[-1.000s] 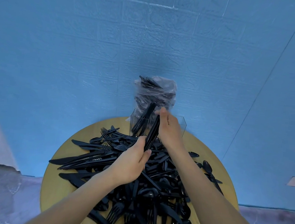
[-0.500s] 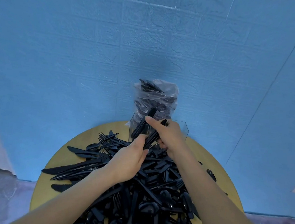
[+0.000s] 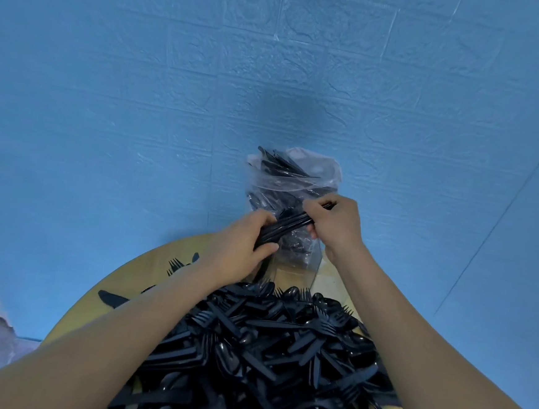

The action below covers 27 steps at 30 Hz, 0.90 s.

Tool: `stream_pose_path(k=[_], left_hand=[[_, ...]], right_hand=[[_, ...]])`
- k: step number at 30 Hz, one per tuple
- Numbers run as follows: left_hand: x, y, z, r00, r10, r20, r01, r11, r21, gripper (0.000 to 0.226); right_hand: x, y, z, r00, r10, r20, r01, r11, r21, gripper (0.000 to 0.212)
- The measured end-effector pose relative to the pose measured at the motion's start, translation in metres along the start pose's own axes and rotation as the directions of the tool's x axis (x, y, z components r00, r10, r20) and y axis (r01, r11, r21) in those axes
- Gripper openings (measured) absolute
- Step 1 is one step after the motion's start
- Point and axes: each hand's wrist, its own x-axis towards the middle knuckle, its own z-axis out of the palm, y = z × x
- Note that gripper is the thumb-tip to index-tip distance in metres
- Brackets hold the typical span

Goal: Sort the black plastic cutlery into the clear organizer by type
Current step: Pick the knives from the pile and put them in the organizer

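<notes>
A big heap of black plastic cutlery (image 3: 269, 349), forks, spoons and knives mixed, covers the round yellow table (image 3: 160, 270). My left hand (image 3: 242, 247) grips the lower end of a bundle of black cutlery (image 3: 287, 226). My right hand (image 3: 334, 224) pinches the upper end of the same bundle. Both hands hold it above the clear organizer (image 3: 298, 271), which stands at the table's far edge, mostly hidden behind them. I cannot tell which type the bundle is.
A clear plastic bag (image 3: 293, 177) holding more black cutlery leans against the blue wall (image 3: 272, 75) right behind the organizer. The floor shows at the lower left, beyond the table's edge.
Both hands have lifted the bundle higher and farther, over the organizer. The right hand now closes on its top end. My view has moved closer to the table.
</notes>
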Motion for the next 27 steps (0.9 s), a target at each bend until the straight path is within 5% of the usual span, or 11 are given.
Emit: stream_pose_path(k=[5,9,19,27], left_hand=[[0.001,-0.035,0.008,0.96,-0.161,-0.229,0.158,0.987,-0.03,0.051],[-0.008,-0.052,0.022,0.98,-0.136,-0.144,0.135,0.991,-0.018,0.032],[-0.013,-0.057,0.019,0.999,0.026,-0.02,-0.024,0.993,0.113,0.03],[-0.017,-0.058,0.016,0.998,0.02,0.053,-0.028,0.987,0.161,0.041]], right_hand=[[0.028,0.002,-0.006,0.982,-0.058,-0.182,0.06,0.998,0.009,0.03],[0.04,0.006,-0.002,0.958,-0.177,-0.225,0.148,0.979,-0.138,0.026],[0.028,0.019,0.048,0.902,-0.414,0.122,0.417,0.764,-0.493,0.013],[0.02,0.04,0.065,0.844,-0.403,0.354,0.513,0.412,-0.753,0.025]])
